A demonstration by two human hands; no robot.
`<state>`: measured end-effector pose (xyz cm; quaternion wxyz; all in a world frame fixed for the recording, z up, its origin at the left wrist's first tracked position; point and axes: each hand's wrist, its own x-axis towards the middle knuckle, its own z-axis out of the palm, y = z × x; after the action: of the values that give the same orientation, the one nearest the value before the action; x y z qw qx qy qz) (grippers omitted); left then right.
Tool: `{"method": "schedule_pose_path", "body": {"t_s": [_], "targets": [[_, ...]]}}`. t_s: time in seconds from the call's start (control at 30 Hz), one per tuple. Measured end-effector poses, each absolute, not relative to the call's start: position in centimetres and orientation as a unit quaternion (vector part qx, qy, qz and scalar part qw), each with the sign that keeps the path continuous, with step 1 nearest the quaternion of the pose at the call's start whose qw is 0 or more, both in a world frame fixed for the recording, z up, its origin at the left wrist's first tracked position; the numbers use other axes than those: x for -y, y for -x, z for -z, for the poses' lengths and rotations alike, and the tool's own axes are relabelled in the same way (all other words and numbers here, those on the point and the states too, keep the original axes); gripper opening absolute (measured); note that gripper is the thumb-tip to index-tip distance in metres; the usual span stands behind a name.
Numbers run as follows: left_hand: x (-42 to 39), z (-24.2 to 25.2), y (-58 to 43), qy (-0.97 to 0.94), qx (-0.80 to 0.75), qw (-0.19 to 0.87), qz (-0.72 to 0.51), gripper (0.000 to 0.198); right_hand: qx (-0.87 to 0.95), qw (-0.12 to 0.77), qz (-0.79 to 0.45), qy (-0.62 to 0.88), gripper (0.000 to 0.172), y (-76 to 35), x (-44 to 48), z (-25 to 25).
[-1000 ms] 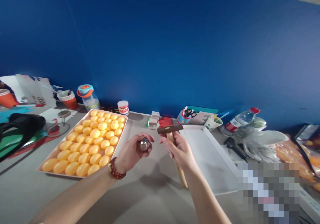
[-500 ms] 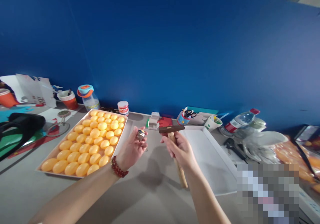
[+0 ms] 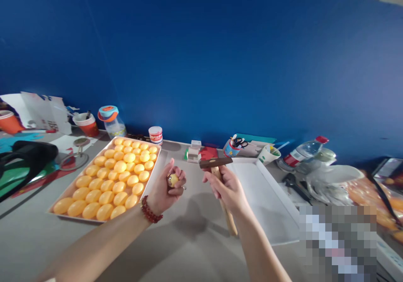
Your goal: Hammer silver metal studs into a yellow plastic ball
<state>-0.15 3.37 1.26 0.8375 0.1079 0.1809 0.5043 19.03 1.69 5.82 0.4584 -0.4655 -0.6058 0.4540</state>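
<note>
My left hand (image 3: 167,188), with a red bead bracelet on the wrist, is closed around a small round ball (image 3: 173,180) that shows yellow and shiny between the fingers. It hovers just right of a tray (image 3: 155,173) filled with several yellow egg-shaped capsules (image 3: 119,173). My right hand (image 3: 227,188) grips the wooden handle of a small hammer (image 3: 216,162), whose dark head points left above the fingers. The two hands are about a hand's width apart over the grey table (image 3: 189,240).
An empty white tray (image 3: 261,198) lies right of my right hand. Cups, a jar (image 3: 155,135), a scissors cup (image 3: 232,146), a water bottle (image 3: 304,149) and crumpled plastic line the back and right. A black bag (image 3: 28,158) sits at far left.
My left hand has shifted left toward the capsule tray and turned the ball, closing the fingers more around it; it showed silver before and yellow now. The hammer hand has barely moved.
</note>
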Motion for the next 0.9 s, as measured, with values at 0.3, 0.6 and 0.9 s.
{"method": "schedule_pose_path", "body": {"t_s": [0.3, 0.6, 0.9], "targets": [[-3.2, -1.8, 0.0, -0.252, -0.268, 0.755, -0.543, 0.043, 0.651, 0.421, -0.406, 0.484, 0.025, -19.2, -2.3, -4.7], [-3.2, -5.4, 2.3, -0.262, -0.219, 0.716, -0.608, 0.037, 0.748, 0.181, -0.258, 0.584, 0.015, -18.3, -5.4, 0.0], [-2.4, -5.7, 2.0, -0.258, -0.192, 0.747, -0.582, 0.044, 0.776, 0.097, -0.198, 0.591, 0.021, -16.1, -4.9, 2.5]]}}
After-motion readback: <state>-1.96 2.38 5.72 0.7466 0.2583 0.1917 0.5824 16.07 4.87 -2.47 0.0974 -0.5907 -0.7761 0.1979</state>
